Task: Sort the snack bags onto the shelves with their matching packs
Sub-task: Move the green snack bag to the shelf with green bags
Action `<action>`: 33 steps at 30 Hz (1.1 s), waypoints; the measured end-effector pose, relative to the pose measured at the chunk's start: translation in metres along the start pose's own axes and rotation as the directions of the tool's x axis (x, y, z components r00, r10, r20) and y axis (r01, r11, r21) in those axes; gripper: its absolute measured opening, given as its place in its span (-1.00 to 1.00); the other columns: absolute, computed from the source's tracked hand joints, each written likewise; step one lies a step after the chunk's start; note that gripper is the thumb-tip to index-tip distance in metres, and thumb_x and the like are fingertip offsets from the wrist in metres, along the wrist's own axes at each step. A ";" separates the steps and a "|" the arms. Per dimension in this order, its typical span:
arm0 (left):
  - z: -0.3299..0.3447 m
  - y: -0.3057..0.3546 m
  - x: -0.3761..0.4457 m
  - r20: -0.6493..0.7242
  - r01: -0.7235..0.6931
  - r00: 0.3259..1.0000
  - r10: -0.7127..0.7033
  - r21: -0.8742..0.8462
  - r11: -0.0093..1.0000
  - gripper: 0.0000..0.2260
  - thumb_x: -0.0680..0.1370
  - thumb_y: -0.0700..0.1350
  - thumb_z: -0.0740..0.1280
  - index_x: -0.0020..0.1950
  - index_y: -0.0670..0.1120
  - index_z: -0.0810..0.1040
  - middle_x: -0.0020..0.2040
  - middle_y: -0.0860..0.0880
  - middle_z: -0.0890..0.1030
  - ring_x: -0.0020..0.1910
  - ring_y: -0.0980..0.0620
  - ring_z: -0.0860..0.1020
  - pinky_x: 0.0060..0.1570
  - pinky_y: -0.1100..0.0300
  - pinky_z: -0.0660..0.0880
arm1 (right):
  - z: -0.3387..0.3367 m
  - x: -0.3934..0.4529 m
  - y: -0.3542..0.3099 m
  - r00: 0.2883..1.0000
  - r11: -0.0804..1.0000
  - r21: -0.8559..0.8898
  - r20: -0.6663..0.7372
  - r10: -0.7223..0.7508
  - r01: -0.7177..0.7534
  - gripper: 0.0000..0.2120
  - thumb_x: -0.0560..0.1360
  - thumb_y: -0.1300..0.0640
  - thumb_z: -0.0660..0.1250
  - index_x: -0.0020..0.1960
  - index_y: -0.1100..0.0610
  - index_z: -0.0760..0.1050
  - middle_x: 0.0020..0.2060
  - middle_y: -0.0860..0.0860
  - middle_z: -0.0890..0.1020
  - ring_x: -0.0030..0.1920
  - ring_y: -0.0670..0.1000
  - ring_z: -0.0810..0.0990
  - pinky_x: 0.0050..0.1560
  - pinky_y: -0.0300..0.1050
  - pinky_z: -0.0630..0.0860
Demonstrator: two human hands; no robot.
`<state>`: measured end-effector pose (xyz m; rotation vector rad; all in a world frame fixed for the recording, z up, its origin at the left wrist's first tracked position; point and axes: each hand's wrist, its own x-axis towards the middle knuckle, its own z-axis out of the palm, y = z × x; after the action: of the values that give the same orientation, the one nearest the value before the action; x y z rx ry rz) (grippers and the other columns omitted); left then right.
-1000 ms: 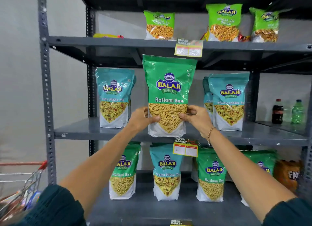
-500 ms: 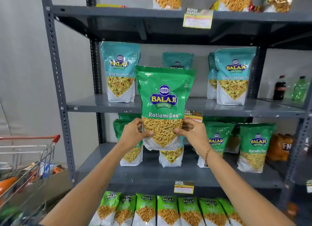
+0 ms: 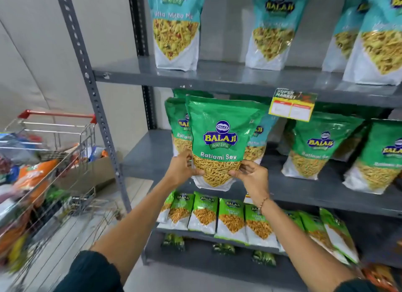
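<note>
While the green sev bag (image 3: 219, 139) is pinched at its lower corners between the left hand (image 3: 181, 168) and the right hand (image 3: 253, 175), both grips clamped on it, it is not yet down: it hangs upright in front of the middle shelf (image 3: 143, 159), its base just over that shelf's front edge. Behind the bag, at the shelf's left end, stands a matching green pack (image 3: 177, 126), and to the right of the bag more green packs (image 3: 315, 145) line the same shelf, so the bag seems headed for the right row. A teal pack (image 3: 258, 139) peeks out just right of the held bag, among the green ones; I judge it misplaced, since its likes, the teal packs (image 3: 176, 28), stand on the shelf above the middle shelf. Below the middle shelf a row of small light-green packs (image 3: 217, 217) looks orderly. Left of the middle shelf, well apart from it, the cart (image 3: 54, 161) holds a blurred heap of further bags. So the work is partway: this bag needs setting down and releasing, the teal stray probably needs moving up, and the cart has plenty left to sort.
</note>
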<state>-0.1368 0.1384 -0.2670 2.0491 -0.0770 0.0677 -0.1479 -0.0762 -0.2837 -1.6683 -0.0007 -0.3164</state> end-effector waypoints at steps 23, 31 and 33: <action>0.014 -0.076 0.118 -0.026 0.171 0.985 -0.169 0.090 0.981 -0.56 0.30 -0.14 0.55 -0.29 0.01 0.23 -0.36 0.01 0.30 -0.35 0.08 0.20 -0.34 0.21 0.26 | 0.056 0.103 0.085 0.993 0.996 0.002 0.086 0.087 -0.087 -0.66 0.20 0.38 0.52 -0.04 0.30 0.57 -0.06 0.11 0.65 -0.17 -0.20 0.66 -0.12 -0.33 0.59; 0.009 -0.075 0.118 0.021 0.140 0.989 -0.147 0.195 0.971 -0.53 0.33 -0.08 0.52 0.10 -0.16 0.39 0.08 -0.15 0.59 0.01 -0.09 0.53 0.06 -0.02 0.51 | 0.055 0.108 0.084 0.985 0.995 0.019 0.146 0.093 -0.097 -0.57 0.22 0.33 0.52 0.05 0.27 0.51 0.02 0.17 0.64 0.01 0.05 0.62 -0.04 -0.35 0.57; 0.010 -0.071 0.113 0.035 0.143 0.987 -0.154 0.226 0.964 -0.49 0.35 -0.06 0.50 0.18 -0.15 0.37 0.19 -0.18 0.57 0.12 -0.16 0.55 0.16 -0.07 0.50 | 0.054 0.105 0.082 0.982 0.995 0.005 0.163 0.096 -0.098 -0.55 0.24 0.33 0.51 0.09 0.25 0.49 0.05 0.16 0.63 0.05 0.06 0.61 -0.01 -0.36 0.56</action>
<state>-0.0182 0.1593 -0.3249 2.2750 0.0552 -0.0739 -0.0211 -0.0531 -0.3469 -1.6709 -0.0435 -0.1054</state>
